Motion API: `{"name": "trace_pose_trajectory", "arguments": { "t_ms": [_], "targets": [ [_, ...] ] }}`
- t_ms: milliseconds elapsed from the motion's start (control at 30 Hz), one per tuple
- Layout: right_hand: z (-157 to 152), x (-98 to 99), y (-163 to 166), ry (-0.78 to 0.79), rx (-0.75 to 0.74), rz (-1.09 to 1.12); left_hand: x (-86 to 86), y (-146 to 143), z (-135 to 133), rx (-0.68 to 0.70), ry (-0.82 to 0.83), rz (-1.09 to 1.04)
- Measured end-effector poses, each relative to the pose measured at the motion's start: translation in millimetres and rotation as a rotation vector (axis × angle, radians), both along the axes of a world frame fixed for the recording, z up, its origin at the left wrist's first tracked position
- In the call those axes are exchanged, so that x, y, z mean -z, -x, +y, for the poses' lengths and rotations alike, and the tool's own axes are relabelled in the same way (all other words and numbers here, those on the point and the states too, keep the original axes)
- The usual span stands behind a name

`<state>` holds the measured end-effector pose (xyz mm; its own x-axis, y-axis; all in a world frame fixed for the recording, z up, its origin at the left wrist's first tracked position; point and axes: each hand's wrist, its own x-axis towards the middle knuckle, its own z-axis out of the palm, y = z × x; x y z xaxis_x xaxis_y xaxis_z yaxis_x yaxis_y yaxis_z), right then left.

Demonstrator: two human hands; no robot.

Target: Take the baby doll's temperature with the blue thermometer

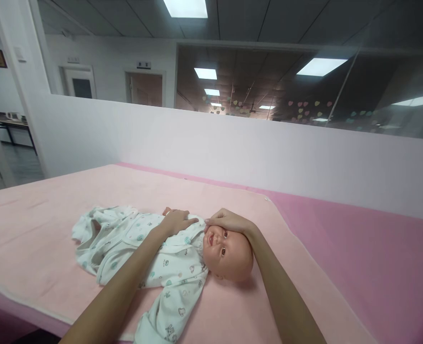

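A baby doll point(229, 255) lies on its back on a pale pink blanket point(53, 210), head to the right. It wears a white printed romper point(125, 239). My left hand point(177, 220) rests flat on the doll's chest near the collar, fingers stretched out. My right hand point(229, 220) lies over the far side of the doll's head, fingers together and curved along the cheek by the collar. Neither hand holds anything apart from the doll.
The blanket covers a darker pink mat point(376, 258) that runs to the right. A white partition wall point(268, 148) stands behind, with a glass pane above. A doorway opens at far left.
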<state>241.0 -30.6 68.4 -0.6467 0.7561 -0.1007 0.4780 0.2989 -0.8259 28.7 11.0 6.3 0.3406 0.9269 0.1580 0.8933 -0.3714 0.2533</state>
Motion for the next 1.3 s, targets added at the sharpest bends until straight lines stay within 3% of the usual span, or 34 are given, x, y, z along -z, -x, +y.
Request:
{"name": "trace_pose_trajectory", "arguments": {
  "t_ms": [333,633,1300],
  "targets": [
    [-0.3,2.0,0.7,-0.039,-0.006,0.129,1.2,0.3,1.4,0.006,-0.015,0.019],
    [-1.5,-1.5,-0.1,-0.063,0.038,-0.008,0.7,0.6,0.3,0.003,-0.009,0.011],
    [-4.0,-3.5,1.9,-0.039,0.040,0.014,3.0,1.6,1.9,0.021,-0.026,0.017]
  ]
}}
